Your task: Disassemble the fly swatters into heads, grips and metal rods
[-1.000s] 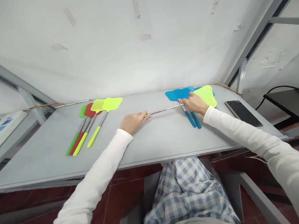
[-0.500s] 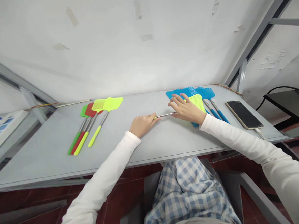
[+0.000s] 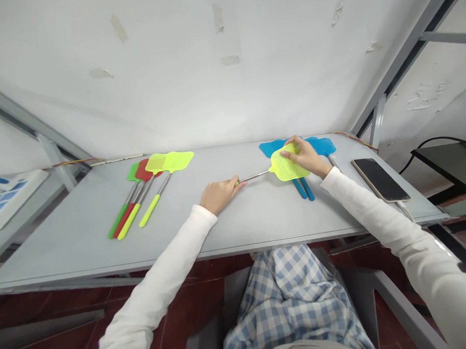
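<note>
Yellow swatter (image 3: pixel 283 166) held at both ends

From my remote station I note mixed-colour swatters (image 3: pixel 178 160) lying at left. The left hand (image 3: pixel 219 195) is closed around the handle (image 3: pixel 237 183); rightward, the right hand (image 3: pixel 307 158) pinches the mesh head (image 3: pixel 289 166), before blue swatters (image 3: pixel 270 147). I judge the step as two-handed handling; the next move calls for both grips shifting together.

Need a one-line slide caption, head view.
Left hand grips a yellow swatter by its handle, right hand holds its head, blue swatters partly hidden behind.
</note>
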`<state>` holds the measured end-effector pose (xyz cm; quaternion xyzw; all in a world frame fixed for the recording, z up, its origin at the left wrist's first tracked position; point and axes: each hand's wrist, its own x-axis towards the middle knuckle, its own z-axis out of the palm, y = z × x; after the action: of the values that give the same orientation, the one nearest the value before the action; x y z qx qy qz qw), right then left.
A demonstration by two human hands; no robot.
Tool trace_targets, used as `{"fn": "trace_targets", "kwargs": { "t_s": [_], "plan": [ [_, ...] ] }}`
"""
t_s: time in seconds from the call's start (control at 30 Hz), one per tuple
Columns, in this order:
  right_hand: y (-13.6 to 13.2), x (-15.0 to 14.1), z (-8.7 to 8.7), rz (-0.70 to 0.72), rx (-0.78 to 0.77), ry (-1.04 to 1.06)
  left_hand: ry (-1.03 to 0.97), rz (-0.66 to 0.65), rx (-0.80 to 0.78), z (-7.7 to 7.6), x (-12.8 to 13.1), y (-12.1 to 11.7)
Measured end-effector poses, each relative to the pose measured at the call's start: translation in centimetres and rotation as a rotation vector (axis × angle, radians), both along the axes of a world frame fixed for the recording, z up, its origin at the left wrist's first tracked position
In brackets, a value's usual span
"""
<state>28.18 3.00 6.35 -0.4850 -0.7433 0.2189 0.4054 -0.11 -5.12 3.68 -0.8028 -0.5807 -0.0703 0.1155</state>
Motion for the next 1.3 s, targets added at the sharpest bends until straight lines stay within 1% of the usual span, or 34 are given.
{"fn": "trace_targets", "kwargs": {
  "t_s": [0.13,0.27,0.43,0.53,0.67,0.73,0.8,0.9,0.97,1.03,1.1,1.17,1.2,1.3],
  "plan": [
    [-0.2,-0.3,-0.1,-0.001,0.004,0.003,-0.017,-0.006,-0.012,0.1,0.2,0.2],
    [-0.4,-0.2,-0.9,-0.012,0.007,-0.017,-0.017,-0.027,-0.045,0.1,0.4,0.3],
    [-0.7,-0.4,-1.7,-0.009,-0.003,-0.044,0.011,-0.031,-0.084,-0.2,0.8,-0.1],
    [-1.0,-0.5,-1.5,0.006,0.017,-0.047,0.029,-0.029,-0.111,-0.5,0.9,-0.4],
    [-1.2,-0.4,-0.4,0.048,-0.026,-0.037,-0.017,-0.022,-0.123,-0.1,0.9,-1.0],
    [-1.1,-0.3,0.2,0.071,-0.007,-0.068,-0.106,-0.017,-0.141,0.3,1.0,-1.3],
    [-1.0,-0.5,0.8,0.038,0.077,-0.142,-0.254,-0.003,-0.180,0.6,1.2,-1.5],
    [-1.2,-1.2,1.0,-0.162,0.235,-0.250,-0.576,0.030,-0.305,0.5,1.9,-1.5],
    [-1.4,-1.7,0.6,-0.265,0.300,-0.296,-0.822,0.056,-0.418,-0.1,2.5,-1.2],
    [-1.6,-1.8,-0.4,-0.305,0.333,-0.335,-1.056,0.107,-0.525,-0.9,3.3,-0.8],
    [-1.6,-1.6,-1.6,-0.336,0.337,-0.372,-1.236,0.169,-0.586,-1.5,4.2,-0.4],
    [-1.7,-1.3,-2.8,-0.353,0.313,-0.436,-1.330,0.207,-0.618,-1.6,5.1,-0.2],
    [-1.8,-1.1,-3.4,-0.348,0.286,-0.489,-1.344,0.214,-0.628,-1.5,5.5,-0.1],
    [-2.2,-1.0,-4.4,-0.293,0.174,-0.677,-1.259,0.216,-0.633,-0.9,6.7,0.4]
  ]
}}
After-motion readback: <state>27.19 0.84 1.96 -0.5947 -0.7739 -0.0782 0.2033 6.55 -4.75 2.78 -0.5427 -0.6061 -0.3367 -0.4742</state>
